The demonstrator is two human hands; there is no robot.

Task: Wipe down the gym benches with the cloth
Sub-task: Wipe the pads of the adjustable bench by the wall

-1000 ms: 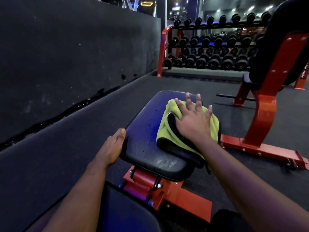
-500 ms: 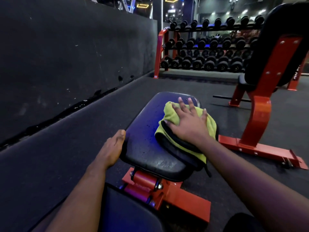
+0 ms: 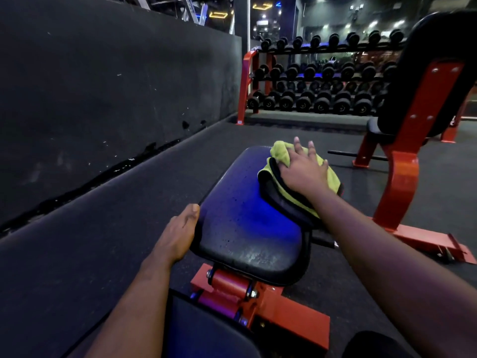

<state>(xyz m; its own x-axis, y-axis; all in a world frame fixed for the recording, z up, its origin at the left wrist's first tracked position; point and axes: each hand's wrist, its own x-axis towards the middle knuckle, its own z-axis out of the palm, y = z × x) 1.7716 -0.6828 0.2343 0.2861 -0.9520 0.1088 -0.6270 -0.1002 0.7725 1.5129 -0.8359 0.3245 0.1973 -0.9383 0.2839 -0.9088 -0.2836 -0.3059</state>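
A black padded bench seat (image 3: 240,226) on a red frame (image 3: 260,298) lies in front of me, its surface shiny with a blue glare. On the seat's far right corner sits a folded yellow-green cloth with a black underside (image 3: 284,195). My right hand (image 3: 304,169) presses flat on the cloth with fingers spread. My left hand (image 3: 178,236) rests against the seat's left edge, thumb on the pad's rim; its fingers are hidden below the edge.
A second red bench with a black backrest (image 3: 413,109) stands to the right, its base (image 3: 438,241) reaching across the floor. A red dumbbell rack (image 3: 317,86) lines the back. A dark wall (image 3: 103,99) runs along the left.
My right hand has slid the cloth away from me and to the right, toward the seat's far right corner. My left hand has stayed at the seat's left edge.
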